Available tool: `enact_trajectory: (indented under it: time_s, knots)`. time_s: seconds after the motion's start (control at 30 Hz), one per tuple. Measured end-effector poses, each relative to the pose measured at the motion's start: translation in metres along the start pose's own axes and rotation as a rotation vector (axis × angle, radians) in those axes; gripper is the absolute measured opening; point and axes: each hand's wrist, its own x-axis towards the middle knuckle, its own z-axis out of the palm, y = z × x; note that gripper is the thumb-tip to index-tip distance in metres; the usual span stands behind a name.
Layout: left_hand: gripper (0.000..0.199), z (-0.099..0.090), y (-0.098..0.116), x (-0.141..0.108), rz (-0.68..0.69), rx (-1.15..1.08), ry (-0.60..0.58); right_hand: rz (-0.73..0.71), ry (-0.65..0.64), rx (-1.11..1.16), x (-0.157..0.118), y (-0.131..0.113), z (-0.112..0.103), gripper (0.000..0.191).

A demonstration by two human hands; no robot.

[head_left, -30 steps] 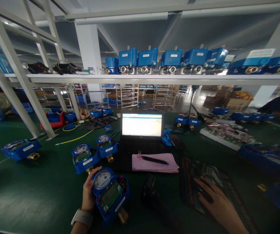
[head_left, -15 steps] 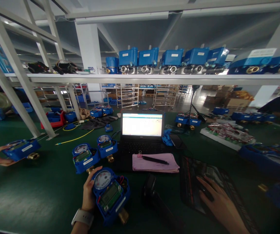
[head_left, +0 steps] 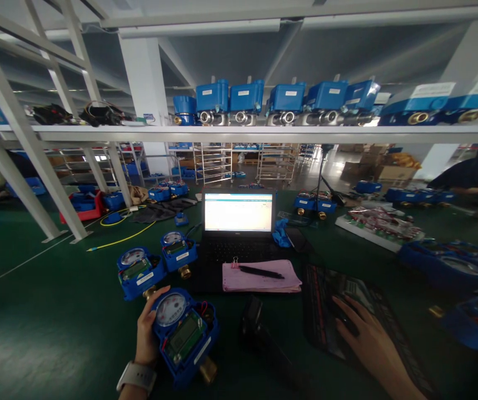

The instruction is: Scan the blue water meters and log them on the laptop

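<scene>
My left hand [head_left: 147,329], with a watch on the wrist, is closed around the left side of a blue water meter [head_left: 185,339]. The meter's round dial, display board and brass fitting face up towards me. Two similar meters, a nearer one [head_left: 135,272] and a farther one [head_left: 177,251], stand just beyond it. On the patterned mouse pad [head_left: 317,311], my right hand [head_left: 368,336] rests over a black computer mouse [head_left: 348,323], fingers curved on it. Between my hands lies a black handheld scanner [head_left: 259,328]. A lit laptop [head_left: 239,214] stands open ahead.
A pink paper pad [head_left: 264,284] with a pen [head_left: 260,272] lies before the laptop. More blue meters [head_left: 451,266] and a white tray of parts [head_left: 372,233] sit at right. Overhead, a shelf [head_left: 230,133] carries blue units. A person's dark sleeve [head_left: 468,169] shows at far right.
Another person's hand holding a blue meter at the far left has gone out of view. The camera view has shifted slightly; both my hands keep their holds.
</scene>
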Motion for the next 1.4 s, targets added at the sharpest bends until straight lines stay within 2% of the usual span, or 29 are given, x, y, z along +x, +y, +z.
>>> enact_trajectory:
  time_s: [0.33,0.6,0.87,1.2,1.4]
  knots:
    - [0.064,-0.0075,-0.0036,0.0076,-0.026,0.019,-0.013,-0.012,0.037,0.000,-0.0004,0.0009,0.0021,0.055]
    - [0.055,-0.0024,-0.0023,0.0015,-0.005,0.008,0.010,-0.020,0.024,0.001,0.0006,0.0046,0.0045,0.056]
    - [0.055,-0.0041,-0.0050,0.0032,-0.007,0.014,0.017,-0.048,-0.005,0.010,0.0002,0.0036,0.0027,0.054]
    - [0.056,-0.0017,-0.0012,0.0006,-0.009,-0.004,0.003,-0.033,0.049,-0.017,-0.0013,0.0019,0.0005,0.054]
    - [0.057,-0.0010,0.0006,0.0004,-0.023,0.001,0.004,-0.037,0.011,0.022,-0.0004,0.0007,0.0009,0.055]
